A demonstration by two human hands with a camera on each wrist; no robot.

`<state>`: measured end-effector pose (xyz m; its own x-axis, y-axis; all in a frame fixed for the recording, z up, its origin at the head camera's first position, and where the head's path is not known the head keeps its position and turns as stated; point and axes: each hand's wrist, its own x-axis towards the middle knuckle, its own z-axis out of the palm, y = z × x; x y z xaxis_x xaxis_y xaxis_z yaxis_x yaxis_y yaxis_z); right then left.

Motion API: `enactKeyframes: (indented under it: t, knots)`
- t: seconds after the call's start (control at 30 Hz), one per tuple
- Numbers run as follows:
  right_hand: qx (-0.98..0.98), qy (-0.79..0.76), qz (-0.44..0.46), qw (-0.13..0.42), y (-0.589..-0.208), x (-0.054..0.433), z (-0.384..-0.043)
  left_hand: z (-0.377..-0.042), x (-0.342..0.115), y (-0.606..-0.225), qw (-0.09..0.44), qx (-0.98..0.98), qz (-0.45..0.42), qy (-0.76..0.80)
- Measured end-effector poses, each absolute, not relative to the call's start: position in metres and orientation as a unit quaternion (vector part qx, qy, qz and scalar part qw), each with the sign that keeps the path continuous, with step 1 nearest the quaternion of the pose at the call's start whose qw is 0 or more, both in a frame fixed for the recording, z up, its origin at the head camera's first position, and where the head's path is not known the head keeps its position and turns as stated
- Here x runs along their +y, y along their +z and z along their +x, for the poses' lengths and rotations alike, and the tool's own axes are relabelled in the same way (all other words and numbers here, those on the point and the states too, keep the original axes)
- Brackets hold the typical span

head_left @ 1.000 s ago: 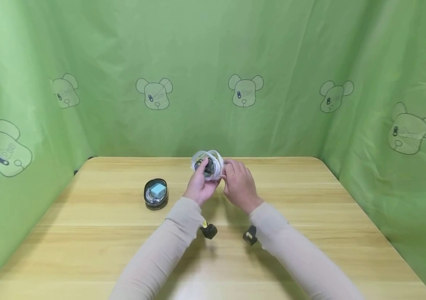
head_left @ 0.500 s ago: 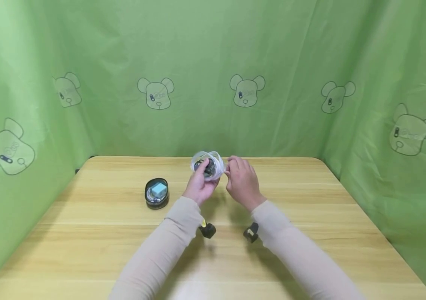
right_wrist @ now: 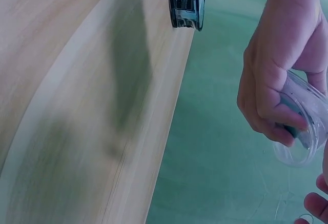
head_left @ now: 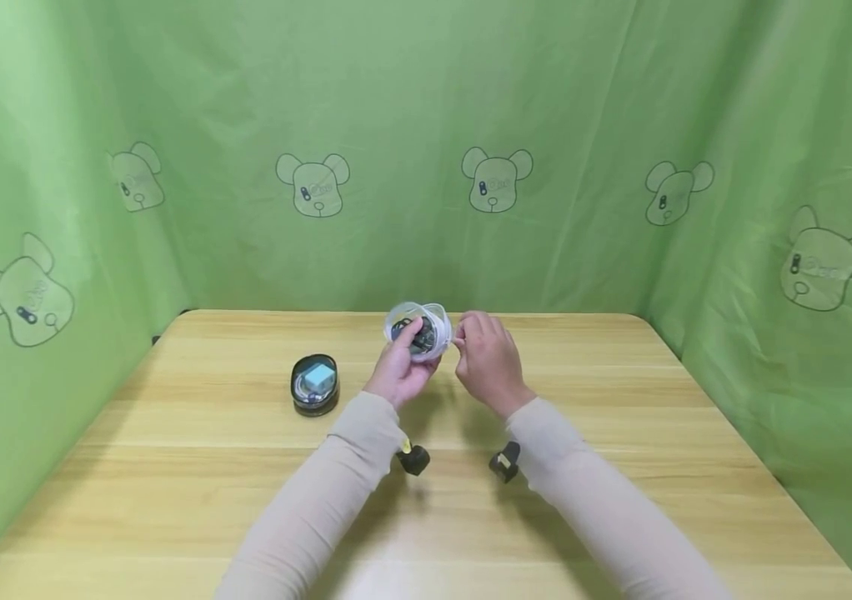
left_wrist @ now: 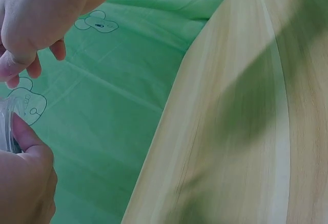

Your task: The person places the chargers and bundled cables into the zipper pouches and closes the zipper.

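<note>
In the head view my left hand (head_left: 396, 377) grips a round clear plastic container (head_left: 444, 332) above the far part of the table, thumb across its front. Dark coiled cables (head_left: 423, 337) show inside it. My right hand (head_left: 491, 365) is just right of the container, thumb and index finger pinching a thin pale strip (head_left: 455, 340) at its rim. In the left wrist view the container (left_wrist: 6, 126) is partly cut off by the left edge. The right wrist view shows the left fingers curled round the container (right_wrist: 310, 126), with the right fingertips (right_wrist: 316, 206) below.
A small black oval case (head_left: 313, 409) stands left on the wooden table (head_left: 193, 475); a light blue block (head_left: 319, 378) and a pale cable lie inside. Black wrist cameras hang under both sleeves. Green curtain (head_left: 396, 100) encloses the table's back and sides.
My right hand has shifted slightly to the right, opening a small gap from the container that the pale strip spans. The left hand keeps its grip on the container, almost still.
</note>
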<state>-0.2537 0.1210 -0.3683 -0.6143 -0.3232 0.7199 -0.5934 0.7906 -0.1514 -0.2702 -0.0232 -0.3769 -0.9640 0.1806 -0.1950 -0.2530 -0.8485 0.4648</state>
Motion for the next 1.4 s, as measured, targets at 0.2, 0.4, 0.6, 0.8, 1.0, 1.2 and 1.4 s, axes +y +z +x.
enactKeyframes:
  t: [0.2, 0.4, 0.6, 0.8, 1.0, 1.2, 1.4]
  knots:
    - [-0.878, 0.202, 0.254, 0.353, -0.3656, 0.1218, -0.2541, -0.2703, -0.0236, -0.3776, 0.12, 0.271, -0.064, 0.953]
    - [-0.883, 0.206, 0.239, 0.348, -0.366, 0.1242, -0.2554, -0.2667, -0.025, -0.3787, 0.136, 0.298, -0.069, 0.942]
    - [-0.887, 0.216, 0.228, 0.34, -0.3655, 0.1274, -0.2574, -0.2634, -0.0253, -0.38, 0.153, 0.311, -0.058, 0.936]
    - [-0.875, 0.244, 0.25, 0.336, -0.3673, 0.1294, -0.259, -0.2619, -0.0255, -0.3816, 0.17, 0.324, -0.048, 0.93]
    - [-0.843, 0.263, 0.313, 0.35, -0.3706, 0.1299, -0.2592, -0.2639, -0.0261, -0.384, 0.164, 0.324, -0.056, 0.93]
    - [-0.848, 0.256, 0.32, 0.336, -0.372, 0.1295, -0.2577, -0.2629, -0.0252, -0.3826, 0.145, 0.322, -0.046, 0.934]
    - [-0.856, 0.256, 0.32, 0.314, -0.3739, 0.1247, -0.255, -0.2616, -0.0234, -0.3796, 0.135, 0.292, -0.038, 0.946]
